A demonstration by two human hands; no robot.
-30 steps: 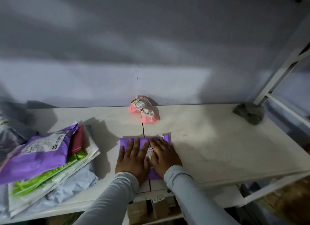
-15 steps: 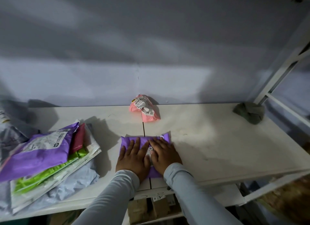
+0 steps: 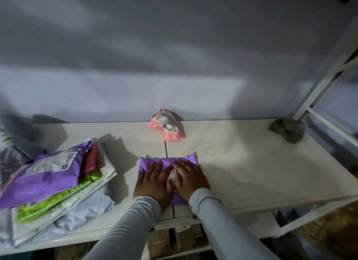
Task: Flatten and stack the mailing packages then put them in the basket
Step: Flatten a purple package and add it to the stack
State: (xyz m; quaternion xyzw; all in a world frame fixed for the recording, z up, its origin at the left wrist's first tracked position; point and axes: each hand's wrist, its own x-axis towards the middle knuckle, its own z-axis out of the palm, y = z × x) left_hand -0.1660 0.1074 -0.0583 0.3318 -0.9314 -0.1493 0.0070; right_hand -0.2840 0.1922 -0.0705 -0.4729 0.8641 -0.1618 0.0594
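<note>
A small purple mailing package (image 3: 166,160) lies on the white shelf (image 3: 242,162) near its front edge. My left hand (image 3: 153,183) and my right hand (image 3: 190,179) lie side by side on it, palms down, fingers spread, pressing it flat. A crumpled pink package (image 3: 168,127) with white labels sits against the back wall. At the left is a stack of flattened packages (image 3: 52,180): a purple one on top, then red, green, clear and pale blue ones. No basket is in view.
A grey crumpled cloth (image 3: 288,129) sits at the shelf's back right corner beside a white upright post (image 3: 325,81). Cardboard boxes (image 3: 174,240) stand on the level below. A grey bag (image 3: 11,155) lies at the far left edge.
Both hands stay flat on the purple package, with only a slight shift forward. The other packages have not moved.
</note>
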